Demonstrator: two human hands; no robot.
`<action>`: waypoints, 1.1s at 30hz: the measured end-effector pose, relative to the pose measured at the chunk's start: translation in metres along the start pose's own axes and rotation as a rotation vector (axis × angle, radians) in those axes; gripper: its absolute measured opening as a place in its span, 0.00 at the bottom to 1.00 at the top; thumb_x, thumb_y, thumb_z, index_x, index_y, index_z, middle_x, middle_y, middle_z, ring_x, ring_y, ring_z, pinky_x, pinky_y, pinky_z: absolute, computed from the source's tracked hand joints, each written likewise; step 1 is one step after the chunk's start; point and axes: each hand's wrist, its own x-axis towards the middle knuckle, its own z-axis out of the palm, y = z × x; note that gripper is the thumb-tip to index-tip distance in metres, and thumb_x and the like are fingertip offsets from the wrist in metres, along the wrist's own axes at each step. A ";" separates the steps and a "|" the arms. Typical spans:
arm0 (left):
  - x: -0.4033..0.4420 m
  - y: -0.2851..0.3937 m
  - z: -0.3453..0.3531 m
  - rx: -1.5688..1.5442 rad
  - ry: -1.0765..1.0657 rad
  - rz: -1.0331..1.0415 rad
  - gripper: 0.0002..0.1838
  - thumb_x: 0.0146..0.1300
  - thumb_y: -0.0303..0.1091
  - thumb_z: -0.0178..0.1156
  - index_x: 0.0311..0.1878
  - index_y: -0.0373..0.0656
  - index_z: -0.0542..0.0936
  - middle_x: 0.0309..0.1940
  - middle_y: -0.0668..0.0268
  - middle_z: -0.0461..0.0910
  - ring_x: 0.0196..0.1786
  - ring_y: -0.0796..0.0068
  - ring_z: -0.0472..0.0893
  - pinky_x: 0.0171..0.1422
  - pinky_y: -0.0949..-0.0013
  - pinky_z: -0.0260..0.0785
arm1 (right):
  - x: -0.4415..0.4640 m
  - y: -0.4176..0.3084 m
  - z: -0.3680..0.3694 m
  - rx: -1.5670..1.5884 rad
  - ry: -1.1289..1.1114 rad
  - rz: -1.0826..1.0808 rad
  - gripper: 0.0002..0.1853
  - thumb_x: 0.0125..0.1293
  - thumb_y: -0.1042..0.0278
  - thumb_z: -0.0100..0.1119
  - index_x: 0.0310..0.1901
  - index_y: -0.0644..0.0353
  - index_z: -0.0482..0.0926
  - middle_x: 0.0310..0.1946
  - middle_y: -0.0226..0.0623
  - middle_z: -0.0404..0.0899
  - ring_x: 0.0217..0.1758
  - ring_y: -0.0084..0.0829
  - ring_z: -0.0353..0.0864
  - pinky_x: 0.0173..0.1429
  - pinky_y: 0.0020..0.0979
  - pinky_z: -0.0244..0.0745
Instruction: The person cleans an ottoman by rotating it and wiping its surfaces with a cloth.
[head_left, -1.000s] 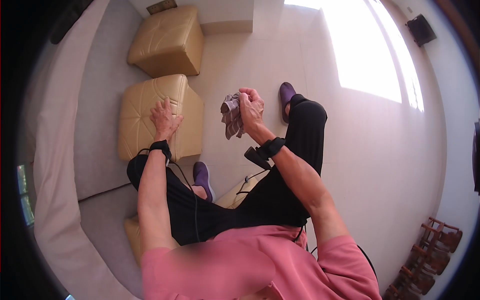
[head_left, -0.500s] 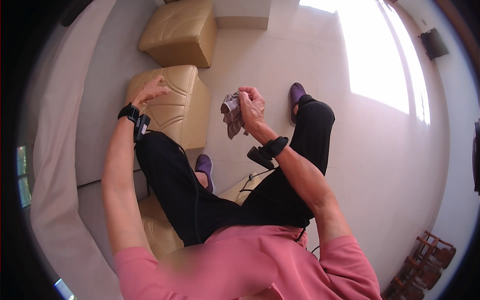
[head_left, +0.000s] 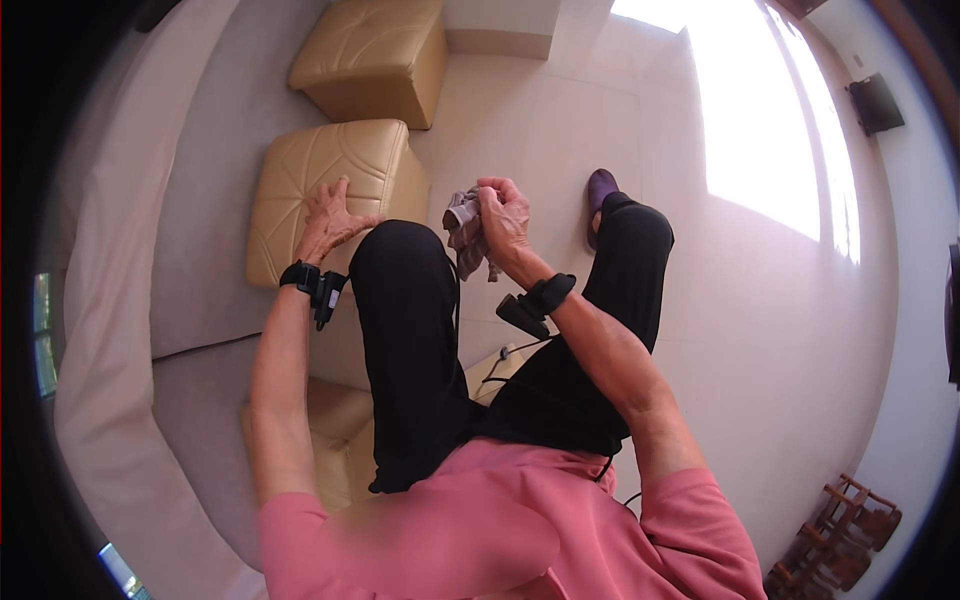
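1. Square tan leather ottoman (head_left: 365, 152): positioned at left, with stitched seams radiating across its padded top. Its right side drops to the pale tiled floor (head_left: 760, 330).
2. Left hand (head_left: 333, 222): placed over the near part of the ottoman's top, palm down. Fingers are spread wide and grip no object; exact contact of each fingertip cannot be confirmed. The thumb points right, towards the knee of the black trousers (head_left: 405, 270).
3. Second tan leather ottoman (head_left: 372, 48): located beyond the first, offset slightly to the right, with a narrow gap between them.
4. Striped grey-brown cloth (head_left: 466, 230): bunched at its upper end, with loose folds and uneven lower edges hanging down. It is suspended above the floor, right of the first ottoman and apart from it.
5. Right hand (head_left: 508, 215): fingers are curled closed, pinching the cloth's upper right portion. The tips are partly hidden.
6. Side clearance: floor lies visible between the first ottoman and the cloth. A wider stretch of floor extends from the purple shoe (head_left: 603, 188) to the white wall (head_left: 915, 190) at far right.
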 end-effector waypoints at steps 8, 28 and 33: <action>-0.005 -0.025 0.026 0.078 0.155 -0.015 0.54 0.42 0.56 0.69 0.71 0.48 0.55 0.66 0.46 0.55 0.67 0.37 0.55 0.63 0.36 0.56 | -0.011 -0.016 0.003 -0.033 0.039 0.028 0.12 0.64 0.70 0.50 0.46 0.64 0.76 0.31 0.29 0.76 0.32 0.19 0.72 0.35 0.23 0.70; 0.021 -0.069 0.040 -0.061 0.153 -0.106 0.54 0.36 0.49 0.72 0.69 0.49 0.57 0.63 0.47 0.58 0.64 0.38 0.60 0.60 0.38 0.59 | 0.011 -0.022 0.027 -0.060 0.088 0.030 0.11 0.65 0.71 0.49 0.46 0.64 0.76 0.31 0.30 0.76 0.30 0.20 0.72 0.35 0.23 0.71; 0.014 -0.083 0.037 -0.064 0.126 -0.130 0.55 0.34 0.51 0.72 0.68 0.49 0.58 0.61 0.47 0.60 0.62 0.38 0.62 0.60 0.40 0.60 | 0.001 0.009 0.043 -0.109 0.064 0.018 0.09 0.63 0.71 0.52 0.42 0.63 0.78 0.29 0.29 0.77 0.31 0.18 0.72 0.34 0.24 0.70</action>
